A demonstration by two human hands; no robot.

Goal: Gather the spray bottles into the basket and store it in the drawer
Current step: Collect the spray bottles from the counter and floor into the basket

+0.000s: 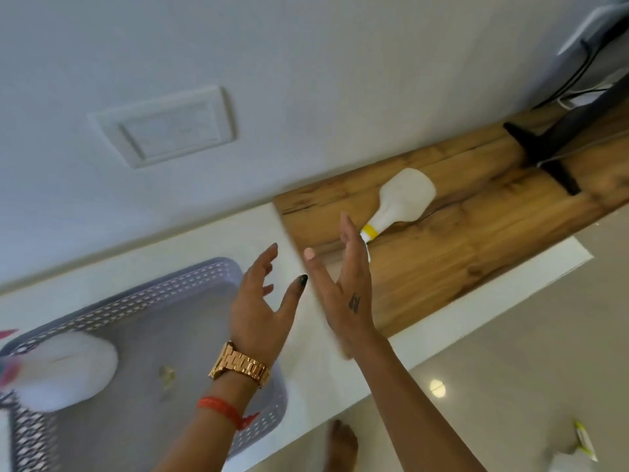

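Since the white spray bottle (403,195) lies on its side on the wooden top near its wall edge, nozzle end just behind your empty, spread right hand (343,284), it's nearer than your equally empty left hand (262,308) over the basket (153,294).

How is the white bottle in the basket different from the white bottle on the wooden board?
The bottle in the basket lies inside the grey basket; the bottle on the wooden board lies outside it, near the right hand. The first is blurred, the second sharp with a yellow collar. Both are white and on their sides.
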